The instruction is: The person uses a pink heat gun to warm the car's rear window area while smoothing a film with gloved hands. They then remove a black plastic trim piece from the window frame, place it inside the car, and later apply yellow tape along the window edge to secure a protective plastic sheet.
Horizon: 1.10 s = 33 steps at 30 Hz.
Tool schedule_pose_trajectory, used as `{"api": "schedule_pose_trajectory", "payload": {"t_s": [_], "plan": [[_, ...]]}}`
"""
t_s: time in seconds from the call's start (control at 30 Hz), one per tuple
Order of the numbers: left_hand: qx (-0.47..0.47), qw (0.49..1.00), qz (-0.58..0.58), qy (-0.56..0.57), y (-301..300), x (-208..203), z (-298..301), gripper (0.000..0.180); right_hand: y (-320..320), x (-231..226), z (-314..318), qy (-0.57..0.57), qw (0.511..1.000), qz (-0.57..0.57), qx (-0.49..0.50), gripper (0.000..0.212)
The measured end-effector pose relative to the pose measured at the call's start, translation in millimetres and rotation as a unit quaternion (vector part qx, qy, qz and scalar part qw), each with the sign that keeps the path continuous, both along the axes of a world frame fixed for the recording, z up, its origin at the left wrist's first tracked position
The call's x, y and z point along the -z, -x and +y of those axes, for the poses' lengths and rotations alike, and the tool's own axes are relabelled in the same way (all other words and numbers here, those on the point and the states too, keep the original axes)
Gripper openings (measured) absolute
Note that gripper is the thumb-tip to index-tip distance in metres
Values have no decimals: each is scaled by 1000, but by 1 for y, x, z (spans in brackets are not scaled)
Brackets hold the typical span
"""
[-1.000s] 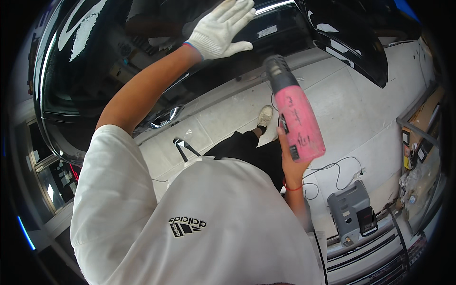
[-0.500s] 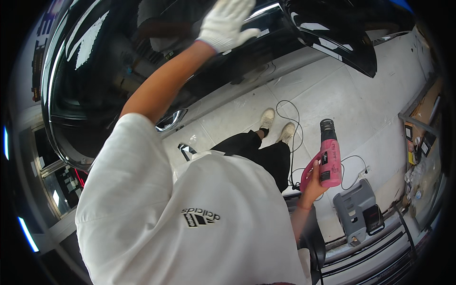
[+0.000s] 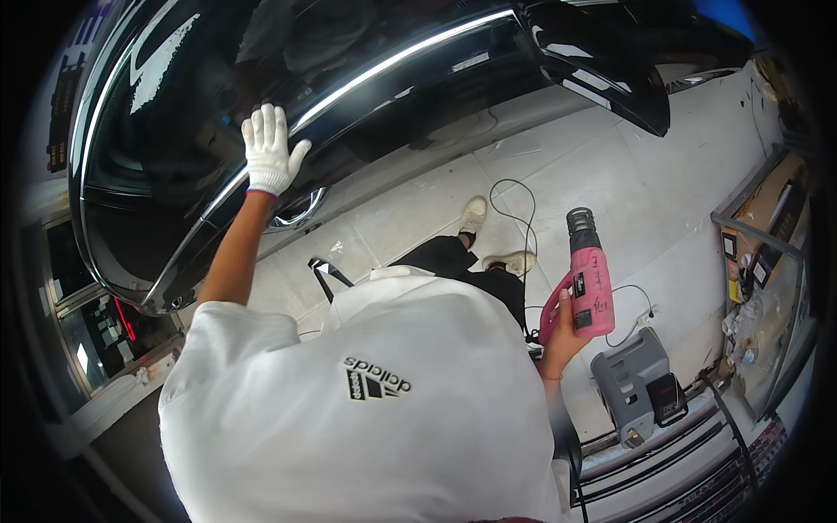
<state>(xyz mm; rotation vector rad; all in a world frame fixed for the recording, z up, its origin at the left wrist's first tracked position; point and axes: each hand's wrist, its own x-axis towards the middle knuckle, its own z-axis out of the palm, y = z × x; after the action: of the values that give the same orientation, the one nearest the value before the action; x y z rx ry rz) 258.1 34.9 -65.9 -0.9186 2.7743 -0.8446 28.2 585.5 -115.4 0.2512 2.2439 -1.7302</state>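
My left hand (image 3: 272, 157), in a white knit glove, lies flat with fingers spread against the side of a glossy black car (image 3: 410, 135). It covers part of the bright chrome trim strip (image 3: 392, 59) below the dark window glass (image 3: 209, 96). A chrome door handle (image 3: 305, 209) is just below the wrist. Bare, my right hand (image 3: 562, 342) is wrapped round the handle of a pink heat gun (image 3: 593, 292). The gun's dark nozzle (image 3: 581, 225) points up and away from the car, touching nothing.
A black power cord (image 3: 534, 218) loops over the pale tiled floor (image 3: 610, 166) by my feet. An open grey tool case (image 3: 623, 375) stands at the right, near a metal-framed rack (image 3: 758, 231) with cardboard and plastic. A black side mirror (image 3: 619, 96) juts out from the car.
My left hand has swept left and nearer along the car, from the upper middle to beside the door handle. The heat gun stays in my right hand, slightly shifted in view.
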Motion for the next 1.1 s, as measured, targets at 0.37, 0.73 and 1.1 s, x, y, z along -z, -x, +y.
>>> {"api": "schedule_pose_trajectory", "payload": {"t_s": [0.37, 0.73, 1.1], "plan": [[273, 958, 70, -56, 242, -7, 42, 87, 15, -9, 9, 19, 999, -12, -43, 19], [168, 719, -8, -674, 215, 47, 388, 76, 76, -3, 74, 299, 923, -193, 149, 52], [11, 538, 19, -843, 305, 9, 550, 73, 165, 87, 190, 496, 810, -262, 170, 59]]}}
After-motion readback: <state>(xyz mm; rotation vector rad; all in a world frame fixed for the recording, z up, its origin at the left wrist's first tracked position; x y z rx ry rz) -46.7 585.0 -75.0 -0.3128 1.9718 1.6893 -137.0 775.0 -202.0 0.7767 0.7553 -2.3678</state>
